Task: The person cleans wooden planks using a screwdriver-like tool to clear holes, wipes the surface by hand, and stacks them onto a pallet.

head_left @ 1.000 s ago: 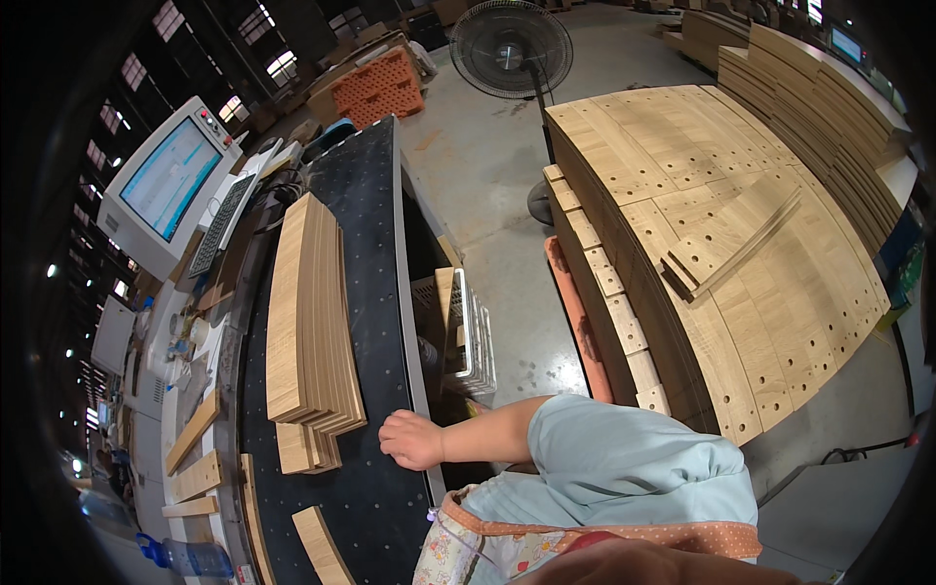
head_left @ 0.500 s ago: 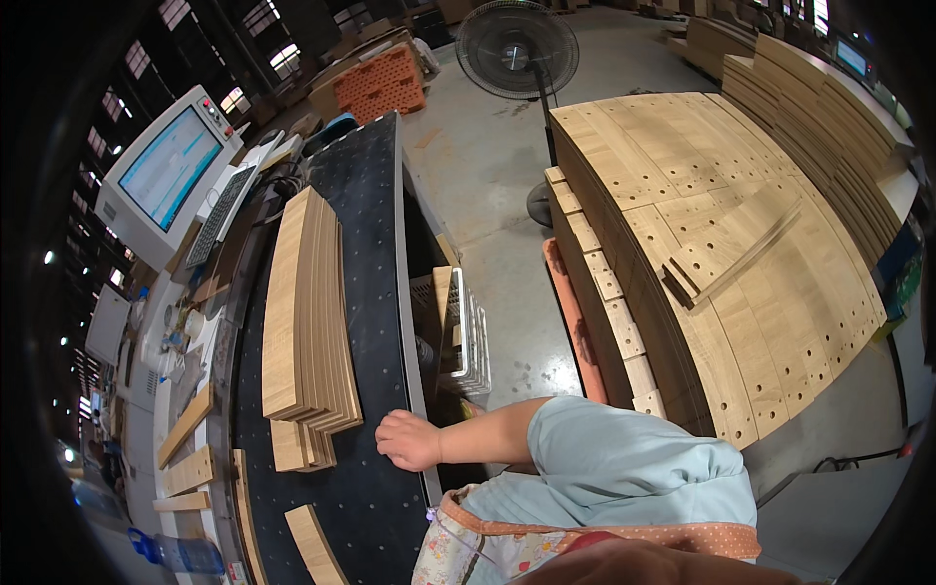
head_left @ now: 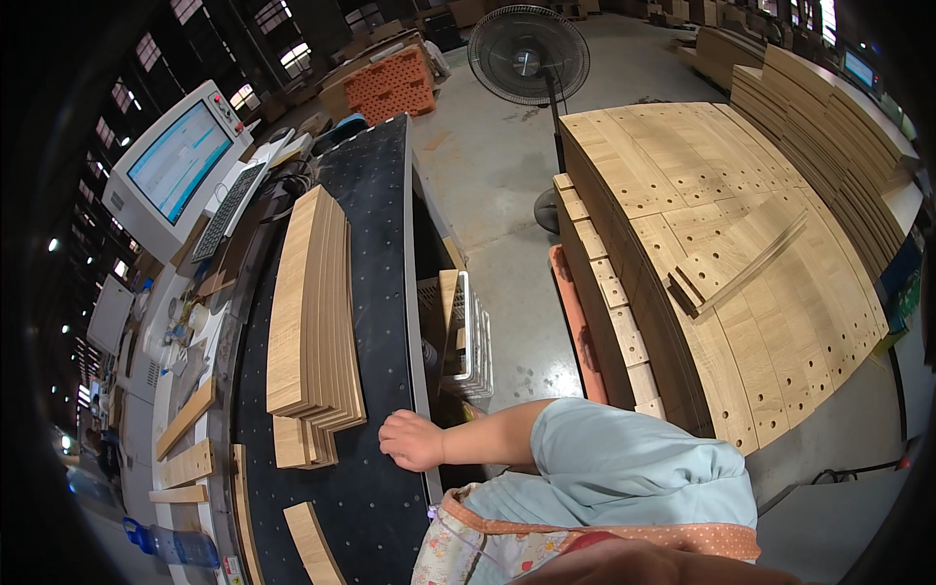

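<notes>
My right hand (head_left: 412,441) rests on the edge of the black table (head_left: 385,336), its fingers curled in and nothing showing in them; the palm is hidden. Just to its left, but apart from it, lies a stack of long wooden boards (head_left: 310,312) with a light wood-grain face. Beneath the stack's near end, shorter wooden pieces (head_left: 292,444) stick out. A single wooden strip (head_left: 312,544) lies closer to me on the black surface. My left hand is out of view.
A monitor (head_left: 180,161) and keyboard (head_left: 229,210) stand at the left. Drilled wooden panels (head_left: 751,292) are piled on the right, with loose strips on top. Beyond stands a fan (head_left: 527,56). A white plastic crate (head_left: 478,341) sits beside the table; a blue-capped bottle (head_left: 180,546) is at lower left.
The view has shifted a little, so the surroundings sit slightly farther right and lower in the far part. My right hand stays at the table edge; the boards have not visibly moved.
</notes>
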{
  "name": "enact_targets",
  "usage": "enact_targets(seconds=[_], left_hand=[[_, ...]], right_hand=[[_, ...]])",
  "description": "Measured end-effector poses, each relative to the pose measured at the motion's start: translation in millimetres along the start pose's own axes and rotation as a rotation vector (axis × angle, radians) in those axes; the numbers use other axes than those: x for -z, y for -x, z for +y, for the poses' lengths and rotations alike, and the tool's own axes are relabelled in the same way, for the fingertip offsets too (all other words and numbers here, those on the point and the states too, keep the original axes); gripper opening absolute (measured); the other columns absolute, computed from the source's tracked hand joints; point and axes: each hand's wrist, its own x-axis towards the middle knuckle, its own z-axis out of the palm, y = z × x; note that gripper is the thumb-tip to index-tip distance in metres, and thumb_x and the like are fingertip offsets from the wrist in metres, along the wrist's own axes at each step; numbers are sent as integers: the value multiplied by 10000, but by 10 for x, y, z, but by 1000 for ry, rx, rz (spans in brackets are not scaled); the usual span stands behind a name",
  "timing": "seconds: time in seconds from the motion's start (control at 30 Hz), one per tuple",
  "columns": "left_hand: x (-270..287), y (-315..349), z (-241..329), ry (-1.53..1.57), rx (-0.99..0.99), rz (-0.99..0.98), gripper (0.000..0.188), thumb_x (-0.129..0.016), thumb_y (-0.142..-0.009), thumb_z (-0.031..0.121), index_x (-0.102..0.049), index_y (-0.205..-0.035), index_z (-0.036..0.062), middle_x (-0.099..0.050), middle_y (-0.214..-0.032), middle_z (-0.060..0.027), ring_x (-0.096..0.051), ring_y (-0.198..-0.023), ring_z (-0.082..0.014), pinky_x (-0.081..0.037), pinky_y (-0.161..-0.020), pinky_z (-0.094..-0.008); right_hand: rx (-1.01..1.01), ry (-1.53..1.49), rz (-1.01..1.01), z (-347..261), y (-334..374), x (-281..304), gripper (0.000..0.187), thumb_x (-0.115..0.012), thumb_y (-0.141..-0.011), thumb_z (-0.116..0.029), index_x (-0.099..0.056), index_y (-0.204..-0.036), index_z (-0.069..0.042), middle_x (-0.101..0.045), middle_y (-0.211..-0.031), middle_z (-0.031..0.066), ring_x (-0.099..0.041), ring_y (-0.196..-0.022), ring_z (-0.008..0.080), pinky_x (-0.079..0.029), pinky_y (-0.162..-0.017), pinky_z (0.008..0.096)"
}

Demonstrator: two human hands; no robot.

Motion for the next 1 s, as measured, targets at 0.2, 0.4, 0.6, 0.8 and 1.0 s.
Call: enact_targets(seconds=[0.2,0.4,0.6,0.8,1.0], left_hand=[[225,-41,118,25,21,-117,450,-589,-803,415,-584,-975,-1,-559,-990,-216,-544,-908,-398,-435,-771,-499],[-207,-42,-201,76,99,-193,564,-611,-835,353,-485,-1245,-13,-461,-1285,-251,-438,-1189,-412,-361,-991,-484],[-301,44,-204,129,47,-15,491,-634,-818,261,-523,-1206,-18,-484,-1283,-256,-456,-1193,-403,-370,-1003,-452],[-136,83,-101,184,161,-90,521,-668,-779,274,-522,-1218,36,-469,-1309,-223,-426,-1230,-372,-339,-1007,-472],[218,11,-269,198,354,-343,761,-707,-736,438,-422,-1336,67,-351,-1426,-213,-287,-1352,-355,-232,-1079,-547]], right_hand=[[-3,-1,-14,12,-16,4,114,-614,-688,-112,-584,-798,-101,-538,-869,48,-514,-874,253,-382,-803,393],[-9,19,-80,-84,-96,18,123,-590,-663,-144,-591,-783,-121,-542,-835,48,-514,-862,265,-387,-795,407],[26,16,-44,-14,-119,39,89,-588,-658,-141,-590,-741,-110,-594,-851,55,-554,-852,267,-407,-752,413],[19,1,-97,-87,-139,45,142,-627,-660,-83,-627,-802,-91,-621,-879,65,-575,-859,281,-418,-769,405],[-25,23,-326,-294,-195,80,168,-656,-690,-83,-633,-856,-64,-616,-933,98,-568,-894,302,-435,-806,401]])
